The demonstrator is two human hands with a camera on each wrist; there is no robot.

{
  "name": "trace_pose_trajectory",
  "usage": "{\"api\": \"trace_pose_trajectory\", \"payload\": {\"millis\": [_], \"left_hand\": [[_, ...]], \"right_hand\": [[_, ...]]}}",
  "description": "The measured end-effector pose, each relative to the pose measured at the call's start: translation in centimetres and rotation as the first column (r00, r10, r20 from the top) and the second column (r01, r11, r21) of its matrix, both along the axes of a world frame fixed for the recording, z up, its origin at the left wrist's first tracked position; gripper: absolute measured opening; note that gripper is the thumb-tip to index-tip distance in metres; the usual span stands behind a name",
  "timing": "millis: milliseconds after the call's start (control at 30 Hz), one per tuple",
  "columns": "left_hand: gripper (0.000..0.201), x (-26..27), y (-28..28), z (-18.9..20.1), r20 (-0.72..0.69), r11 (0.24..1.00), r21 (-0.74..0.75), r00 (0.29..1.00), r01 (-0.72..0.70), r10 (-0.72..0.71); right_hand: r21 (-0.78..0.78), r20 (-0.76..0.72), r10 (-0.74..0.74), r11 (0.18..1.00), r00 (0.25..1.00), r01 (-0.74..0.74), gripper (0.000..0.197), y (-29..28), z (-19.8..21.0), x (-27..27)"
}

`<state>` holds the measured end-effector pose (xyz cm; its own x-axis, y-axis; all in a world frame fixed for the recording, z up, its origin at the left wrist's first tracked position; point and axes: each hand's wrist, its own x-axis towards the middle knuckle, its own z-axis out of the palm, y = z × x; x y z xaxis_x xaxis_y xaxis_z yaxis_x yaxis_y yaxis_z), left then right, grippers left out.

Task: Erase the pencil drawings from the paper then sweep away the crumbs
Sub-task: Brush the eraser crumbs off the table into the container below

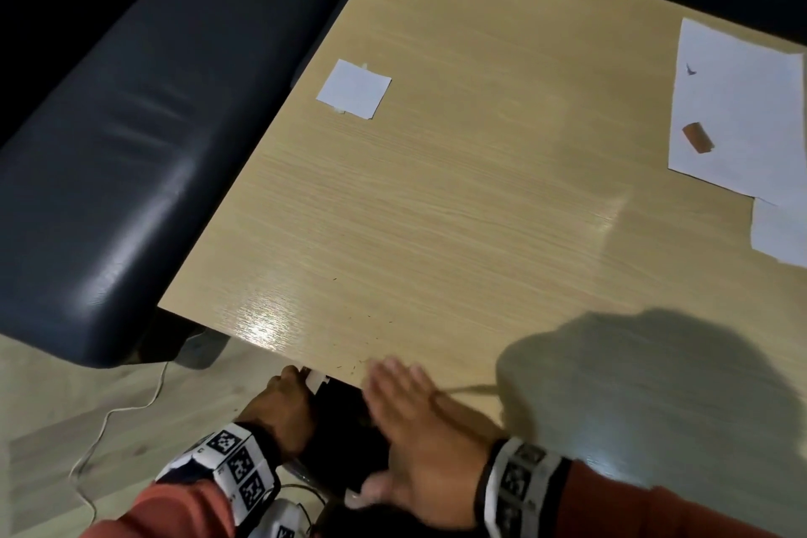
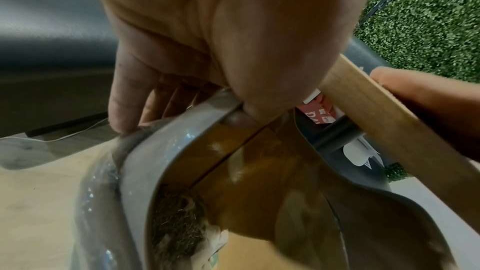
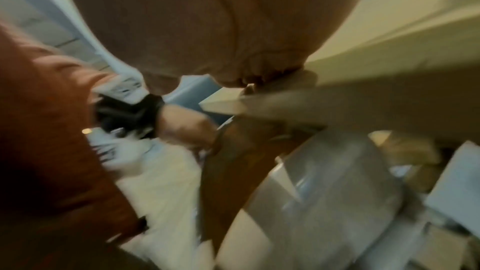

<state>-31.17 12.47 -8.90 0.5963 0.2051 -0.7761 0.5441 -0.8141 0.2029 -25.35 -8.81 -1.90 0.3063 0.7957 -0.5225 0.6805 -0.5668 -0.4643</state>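
My left hand [image 1: 289,392] grips the rim of a dark waste bin [image 1: 345,428] held just below the table's near edge; in the left wrist view the thumb hooks inside the grey rim [image 2: 166,151] and the fingers wrap outside. My right hand [image 1: 404,400] lies flat with straight fingers on the table edge above the bin, beside small dark crumbs [image 1: 362,363]. Far right lies the white paper [image 1: 738,109] with a small pencil mark [image 1: 690,69] and a brown eraser [image 1: 698,138] on it.
A small white paper square [image 1: 354,88] sits near the wooden table's [image 1: 480,188] left edge, and another sheet [image 1: 781,236] is at the right. A dark padded bench [image 1: 131,144] stands left of the table. A white cable [image 1: 109,419] trails on the floor.
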Motion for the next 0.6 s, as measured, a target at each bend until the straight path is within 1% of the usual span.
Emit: {"api": "trace_pose_trajectory", "payload": {"millis": [33,67,100,133,167,200,233,267,300,333,367,400,433,467,500,533,567,600], "left_hand": [[0.029,-0.1,-0.1,0.0,0.002,1.000,0.006,1.000,-0.003,0.003],[0.029,-0.2,-0.2,0.1,0.000,1.000,0.012,1.000,-0.001,0.001],[0.028,-0.2,-0.2,0.3,-0.003,1.000,0.014,1.000,0.002,-0.002],[0.026,-0.1,-0.2,0.6,0.000,1.000,0.015,1.000,-0.004,0.004],[0.024,-0.1,-0.2,0.7,0.000,1.000,0.010,1.000,-0.020,0.020],[0.022,-0.1,-0.1,0.9,0.001,0.999,0.007,0.999,-0.042,0.042],[0.021,-0.1,0.0,0.9,-0.001,0.998,0.005,0.998,-0.062,0.062],[0.020,-0.2,0.0,0.9,0.000,0.997,0.007,0.997,-0.081,0.081],[0.021,-0.3,0.1,0.9,-0.001,0.995,0.007,0.995,-0.100,0.100],[0.022,-0.4,0.1,0.8,-0.002,0.994,0.008,0.994,-0.107,0.107],[0.023,-0.4,0.2,0.8,0.004,0.995,0.013,0.995,-0.096,0.096],[0.023,-0.5,0.3,0.8,0.008,0.997,0.024,0.997,-0.071,0.071],[0.022,-0.6,0.4,0.9,0.014,0.998,0.038,0.999,-0.050,0.049],[0.021,-0.7,0.5,1.0,0.024,0.998,0.049,0.999,-0.037,0.036],[0.020,-0.7,0.8,1.0,0.025,0.998,0.048,0.999,-0.028,0.027],[0.020,-0.7,1.0,0.9,0.020,0.999,0.048,0.999,-0.025,0.024],[0.020,-0.7,1.3,0.9,0.014,0.998,0.049,0.999,-0.033,0.032],[0.019,-0.7,1.5,0.9,0.013,0.998,0.046,0.999,-0.053,0.052]], "right_hand": [[-0.003,-0.001,0.089,0.996,0.996,-0.089,0.083,0.1,0.1,-1.3],[0.048,-0.023,0.136,0.990,0.990,-0.135,0.078,0.2,0.6,-1.9],[0.133,-0.028,0.125,0.984,0.992,-0.120,0.075,0.2,0.8,-1.6],[0.130,-0.150,0.038,0.991,0.988,-0.018,0.075,0.4,1.7,-0.4],[0.159,-0.187,-0.058,0.983,0.981,0.089,0.076,0.6,2.3,1.3],[0.196,-0.114,-0.163,0.963,0.980,0.183,0.077,0.7,2.4,3.3],[0.186,-0.048,-0.286,0.939,0.957,0.290,0.077,0.9,2.9,5.5],[0.158,0.020,-0.352,0.925,0.936,0.344,0.078,1.1,2.6,7.2],[0.113,0.053,-0.368,0.926,0.928,0.360,0.080,1.3,2.7,8.2],[0.053,0.040,-0.317,0.948,0.948,0.314,0.083,1.8,2.3,7.7],[0.014,0.021,-0.203,0.979,0.979,0.203,0.087,2.3,1.9,6.1],[-0.007,0.006,-0.070,0.998,0.998,0.070,0.091,2.7,0.9,3.4],[0.000,0.067,0.069,0.998,0.995,-0.069,0.094,2.5,-0.1,0.6],[-0.075,-0.007,0.107,0.991,0.994,-0.107,0.097,2.4,0.3,-1.2],[-0.098,-0.009,0.100,0.990,0.995,-0.101,0.096,2.8,0.8,-1.4],[-0.044,0.002,0.052,0.998,0.999,-0.052,0.092,3.2,1.2,-0.6],[0.112,0.086,-0.019,0.994,0.996,0.009,0.089,3.4,1.3,0.7],[0.128,-0.044,-0.055,0.990,0.998,0.060,0.089,3.7,2.0,2.9]]}}
